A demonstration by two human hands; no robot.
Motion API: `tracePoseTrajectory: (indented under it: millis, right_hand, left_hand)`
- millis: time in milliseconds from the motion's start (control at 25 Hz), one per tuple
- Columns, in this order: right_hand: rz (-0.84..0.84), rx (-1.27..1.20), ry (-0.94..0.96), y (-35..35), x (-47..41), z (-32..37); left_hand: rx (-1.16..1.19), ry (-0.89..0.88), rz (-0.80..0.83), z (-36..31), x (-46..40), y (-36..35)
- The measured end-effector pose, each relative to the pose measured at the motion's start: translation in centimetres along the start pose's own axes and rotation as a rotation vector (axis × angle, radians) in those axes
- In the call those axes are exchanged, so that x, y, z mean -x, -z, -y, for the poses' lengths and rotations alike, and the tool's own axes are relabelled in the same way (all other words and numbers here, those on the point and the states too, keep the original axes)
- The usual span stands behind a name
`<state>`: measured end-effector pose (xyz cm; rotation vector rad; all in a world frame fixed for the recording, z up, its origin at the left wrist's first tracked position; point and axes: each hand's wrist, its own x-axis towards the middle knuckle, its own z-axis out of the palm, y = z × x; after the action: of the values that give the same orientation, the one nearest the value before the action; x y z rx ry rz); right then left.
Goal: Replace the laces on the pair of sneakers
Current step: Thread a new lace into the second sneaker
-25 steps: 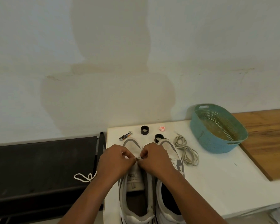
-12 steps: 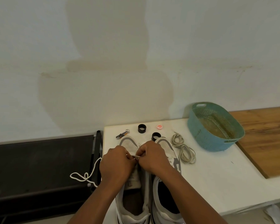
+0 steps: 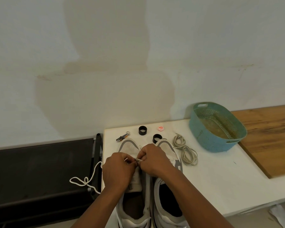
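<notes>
A stained pale wall backs a white tabletop (image 3: 212, 175) with a dark bench to its left. Over the forefoot of the left grey-and-white sneaker (image 3: 130, 147), the fingertips of both hands meet. The left hand (image 3: 118, 171) and the right hand (image 3: 152, 161) each have their fingers curled in, pinching a thin white cord lace (image 3: 89, 176) at its stiff tip, just over the shoe's eyelets. The rest of that lace trails off the table's left edge and hangs in loops. The right grey-and-white sneaker (image 3: 167, 145) stands touching its mate, unlaced as far as I can tell.

To thread well, I judge the tip should be kept short between the pinching fingers, aimed straight at the eyelet, with slack fed from the left.

Both wrists angle inward, forearms converging from the near edge. A coiled beige flat lace (image 3: 185, 151) lies just right of the shoes, near a teal perforated plastic basket (image 3: 209, 142).
</notes>
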<state>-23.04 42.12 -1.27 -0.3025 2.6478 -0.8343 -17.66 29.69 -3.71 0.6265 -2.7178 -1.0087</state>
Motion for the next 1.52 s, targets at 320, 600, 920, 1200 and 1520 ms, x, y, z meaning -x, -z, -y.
tracePoseTrajectory:
  millis: [320,600,920,1200,1520]
  right_hand:
    - [0.007,0.016,0.038,0.5,0.2,0.1]
    - [-0.007,-0.017,0.07,0.3,-0.1,-0.5]
    - [-0.138,0.063,0.123,-1.2,-0.7,-0.2]
    - [-0.086,-0.055,0.093,-0.7,-1.1,-0.6]
    - [-0.117,-0.051,0.036,-1.1,-1.1,-0.1]
  left_hand:
    - [0.072,0.016,-0.049,-0.1,0.5,-0.3]
    - [0.085,0.005,-0.121,-0.6,1.3,-0.3]
    - [-0.006,-0.023,-0.061,-0.6,0.3,0.0]
    - [-0.024,-0.027,-0.073,-0.6,0.4,0.2]
    - [-0.096,-0.054,0.175,-0.4,-1.4,2.4]
